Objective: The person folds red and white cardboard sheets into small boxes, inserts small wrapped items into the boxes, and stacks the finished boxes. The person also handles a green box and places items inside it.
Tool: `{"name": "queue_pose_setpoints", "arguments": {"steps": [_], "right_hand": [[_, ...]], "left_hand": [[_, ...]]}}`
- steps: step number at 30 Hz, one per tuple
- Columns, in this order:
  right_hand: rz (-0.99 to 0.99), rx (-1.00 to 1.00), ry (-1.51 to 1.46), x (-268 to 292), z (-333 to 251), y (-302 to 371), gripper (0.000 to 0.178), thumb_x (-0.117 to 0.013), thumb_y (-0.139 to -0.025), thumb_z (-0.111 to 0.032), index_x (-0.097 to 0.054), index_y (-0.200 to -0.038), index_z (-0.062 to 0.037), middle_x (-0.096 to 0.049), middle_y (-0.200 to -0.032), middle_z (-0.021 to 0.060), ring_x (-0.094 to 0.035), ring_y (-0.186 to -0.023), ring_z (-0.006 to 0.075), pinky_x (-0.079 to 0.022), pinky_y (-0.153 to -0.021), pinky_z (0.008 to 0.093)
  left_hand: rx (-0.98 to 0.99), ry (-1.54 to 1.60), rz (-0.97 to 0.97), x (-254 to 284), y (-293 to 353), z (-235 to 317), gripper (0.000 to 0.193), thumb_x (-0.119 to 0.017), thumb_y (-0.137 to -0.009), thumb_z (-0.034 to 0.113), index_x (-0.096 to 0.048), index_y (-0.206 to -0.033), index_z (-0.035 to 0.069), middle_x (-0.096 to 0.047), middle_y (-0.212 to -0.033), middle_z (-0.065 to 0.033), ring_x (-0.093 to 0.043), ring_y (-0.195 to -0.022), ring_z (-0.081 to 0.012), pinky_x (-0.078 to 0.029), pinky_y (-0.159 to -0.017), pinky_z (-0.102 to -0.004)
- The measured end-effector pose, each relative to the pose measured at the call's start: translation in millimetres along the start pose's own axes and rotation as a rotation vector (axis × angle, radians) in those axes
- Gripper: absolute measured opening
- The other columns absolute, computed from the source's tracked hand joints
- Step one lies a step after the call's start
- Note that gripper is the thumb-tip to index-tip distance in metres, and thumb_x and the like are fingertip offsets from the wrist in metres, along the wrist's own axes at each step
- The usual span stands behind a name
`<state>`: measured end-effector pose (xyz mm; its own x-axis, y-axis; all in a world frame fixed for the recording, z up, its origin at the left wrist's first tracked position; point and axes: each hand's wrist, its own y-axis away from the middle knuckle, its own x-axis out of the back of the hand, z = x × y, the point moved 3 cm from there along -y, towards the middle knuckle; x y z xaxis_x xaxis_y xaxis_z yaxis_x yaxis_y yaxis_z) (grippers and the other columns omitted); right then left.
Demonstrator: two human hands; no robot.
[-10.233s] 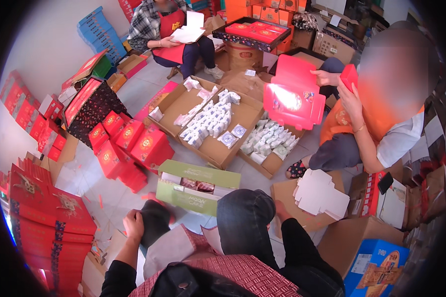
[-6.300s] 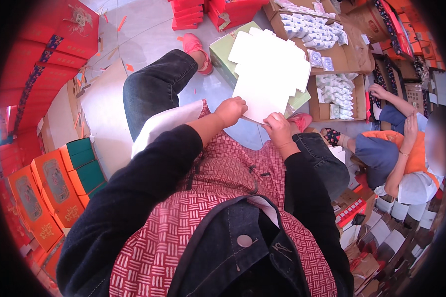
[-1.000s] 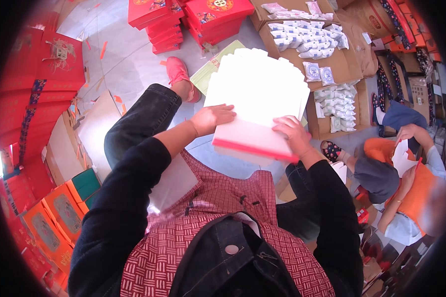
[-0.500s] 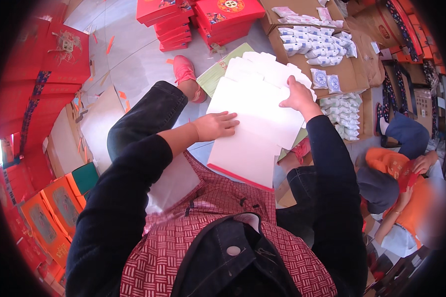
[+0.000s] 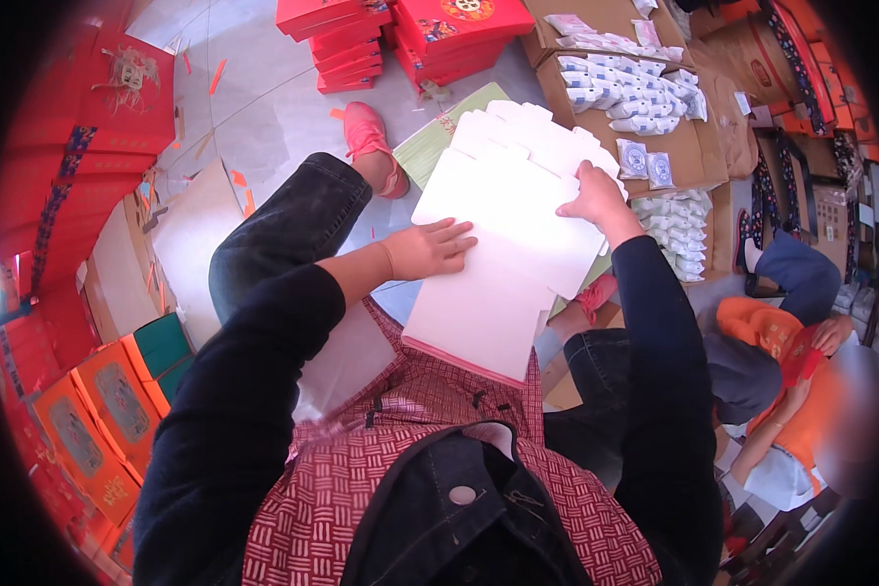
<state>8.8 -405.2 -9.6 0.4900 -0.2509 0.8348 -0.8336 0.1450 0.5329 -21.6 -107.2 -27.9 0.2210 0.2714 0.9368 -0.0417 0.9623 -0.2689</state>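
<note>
A flat white box blank (image 5: 498, 293) with stepped flaps at its far end lies across my lap, a pinkish-red strip along its near edge. My left hand (image 5: 432, 248) rests palm down on its left side, the fingers stretched out over the card. At the right edge, my right hand (image 5: 601, 203) grips the blank beside the flaps, its thumb lying on the white face and the other fingers bent and partly hidden. Under the blank, a light green printed panel (image 5: 426, 146) shows at the far left corner.
Red gift boxes (image 5: 464, 29) are stacked on the floor ahead. To the right, open cartons (image 5: 698, 151) hold rows of small white packets (image 5: 635, 93). A person in orange (image 5: 752, 327) sits at far right. Orange boxes (image 5: 117, 396) and tall red boxes (image 5: 132, 107) line the left.
The near edge of the blank has tilted slightly, and its red strip looks paler and wider. Both hands keep about the same places on it. The whole view has shifted a little.
</note>
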Motion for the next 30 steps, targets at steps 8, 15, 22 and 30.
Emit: {"name": "queue_pose_setpoints", "arguments": {"steps": [8, 15, 22, 30], "right_hand": [[-0.064, -0.024, -0.252, -6, 22, 7, 0.055, -0.084, -0.052, -0.030, -0.061, -0.091, 0.0005, -0.063, -0.090, 0.0161, -0.061, -0.086, 0.0266, -0.048, -0.074, 0.0335], [0.190, -0.024, -0.251, -6, 41, 5, 0.049, -0.084, -0.054, -0.029, -0.062, -0.088, -0.0019, -0.065, -0.079, 0.0107, -0.062, -0.069, 0.0227, -0.049, -0.067, 0.0313], [-0.016, -0.101, -0.331, -10, 42, 18, 0.039, -0.083, -0.056, -0.031, -0.060, -0.070, -0.0037, -0.063, -0.071, 0.0080, -0.060, -0.064, 0.0187, -0.048, -0.062, 0.0306], [-0.125, -0.297, -0.883, -22, 52, 32, 0.041, -0.080, -0.064, -0.030, -0.065, -0.090, -0.0010, -0.063, -0.074, 0.0039, -0.057, -0.063, 0.0146, -0.044, -0.055, 0.0300]], "left_hand": [[-0.042, -0.006, -0.030, -6, 6, 1, 0.013, -0.056, -0.076, 0.010, -0.048, -0.086, 0.008, -0.049, -0.127, -0.0150, -0.044, -0.122, -0.0344, -0.039, -0.102, -0.0425], [-0.037, 0.002, -0.079, -5, 6, 0, 0.013, -0.056, -0.077, 0.009, -0.047, -0.086, 0.008, -0.047, -0.129, -0.0140, -0.041, -0.125, -0.0334, -0.040, -0.102, -0.0409], [-0.047, 0.003, -0.070, -5, 8, 2, 0.014, -0.056, -0.078, 0.008, -0.046, -0.088, 0.008, -0.046, -0.131, -0.0137, -0.040, -0.126, -0.0337, -0.038, -0.104, -0.0409], [-0.036, 0.017, -0.136, -7, 10, 0, 0.017, -0.055, -0.080, 0.007, -0.043, -0.092, 0.008, -0.039, -0.137, -0.0140, -0.034, -0.130, -0.0330, -0.034, -0.107, -0.0406]]}}
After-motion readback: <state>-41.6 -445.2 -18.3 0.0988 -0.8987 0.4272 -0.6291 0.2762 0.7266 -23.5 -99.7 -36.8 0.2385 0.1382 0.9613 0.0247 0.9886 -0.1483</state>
